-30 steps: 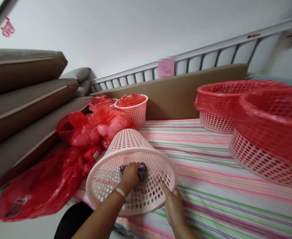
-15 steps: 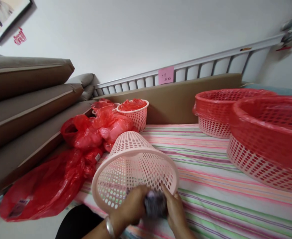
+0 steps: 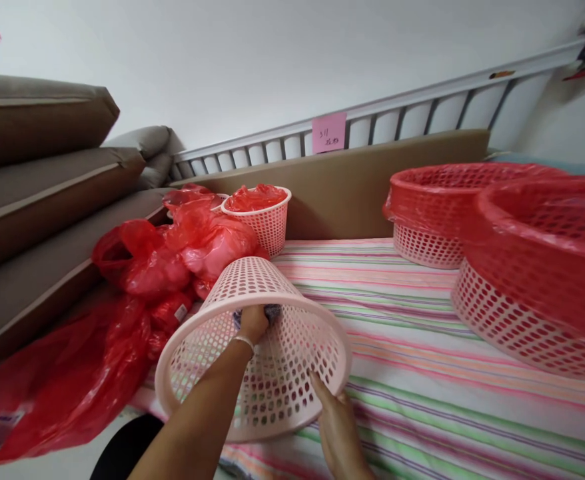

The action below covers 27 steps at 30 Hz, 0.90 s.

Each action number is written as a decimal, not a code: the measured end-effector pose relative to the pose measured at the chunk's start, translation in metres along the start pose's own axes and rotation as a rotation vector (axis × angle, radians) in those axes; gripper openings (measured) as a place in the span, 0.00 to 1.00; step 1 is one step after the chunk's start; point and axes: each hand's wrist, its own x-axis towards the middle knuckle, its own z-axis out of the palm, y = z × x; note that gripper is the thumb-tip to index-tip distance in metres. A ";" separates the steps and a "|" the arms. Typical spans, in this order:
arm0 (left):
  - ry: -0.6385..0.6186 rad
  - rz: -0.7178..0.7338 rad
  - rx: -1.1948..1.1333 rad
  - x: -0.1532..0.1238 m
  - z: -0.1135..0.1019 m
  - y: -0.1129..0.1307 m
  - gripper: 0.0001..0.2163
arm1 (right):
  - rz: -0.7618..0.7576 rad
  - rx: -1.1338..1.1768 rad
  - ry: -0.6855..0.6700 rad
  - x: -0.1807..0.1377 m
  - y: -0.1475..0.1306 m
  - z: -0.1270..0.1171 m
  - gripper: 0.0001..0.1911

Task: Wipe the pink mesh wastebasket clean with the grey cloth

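Moved deeper since earlier: cloth (image 3: pixel 273 312), clamped in left hand (image 3: pixel 253 323), inside pink basket (image 3: pixel 287 363). Laid sideways on striped sheet (image 3: pixel 417 333), mouth nearward, long axis pointing away. Clasped at rim by right hand (image 3: pixel 336 420).

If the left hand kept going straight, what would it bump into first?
Probably the far inside of the basket, met first by the cloth in the left hand; depth in there is hard to judge.

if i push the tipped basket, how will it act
The basket would likely roll in a curve, being round and tapered. It is probably light, its wall being full of holes. Its thick rim should keep it fairly stiff.
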 end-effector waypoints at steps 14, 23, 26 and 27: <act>-0.200 0.285 -0.013 -0.120 -0.030 0.027 0.09 | -0.039 -0.003 0.021 -0.001 0.000 0.001 0.28; -0.248 0.338 -0.242 -0.156 -0.065 0.039 0.06 | -0.098 -0.053 -0.011 -0.002 -0.001 0.001 0.26; 0.053 0.079 -0.202 -0.104 -0.069 0.040 0.13 | -0.083 -0.073 -0.006 -0.003 -0.003 0.000 0.29; 0.091 0.052 -0.199 -0.085 -0.068 0.040 0.16 | -0.075 -0.075 -0.009 -0.004 -0.003 0.000 0.29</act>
